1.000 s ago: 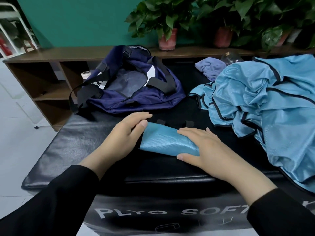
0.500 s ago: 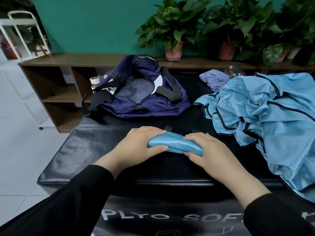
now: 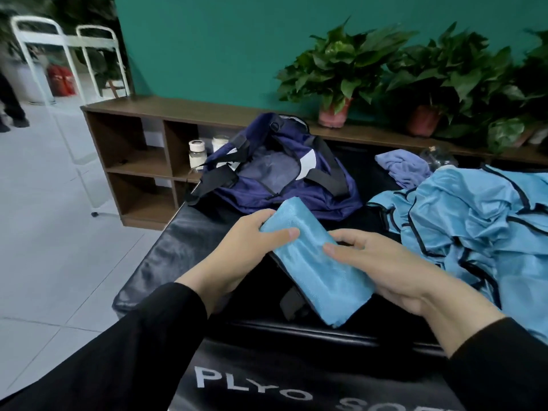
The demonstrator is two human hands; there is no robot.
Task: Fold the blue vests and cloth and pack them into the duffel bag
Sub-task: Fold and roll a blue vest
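Though folded, vest [image 3: 314, 262] between hands.

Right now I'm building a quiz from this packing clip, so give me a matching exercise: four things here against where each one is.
Things:
1. folded vest
2. duffel bag
3. purple cloth
4. white-capped jars

Places:
A. on the wooden shelf, left of the bag
B. held in both hands
C. by the unfolded vests, far side
D. on the black mat, unzipped

Pairs: 1-B, 2-D, 3-C, 4-A
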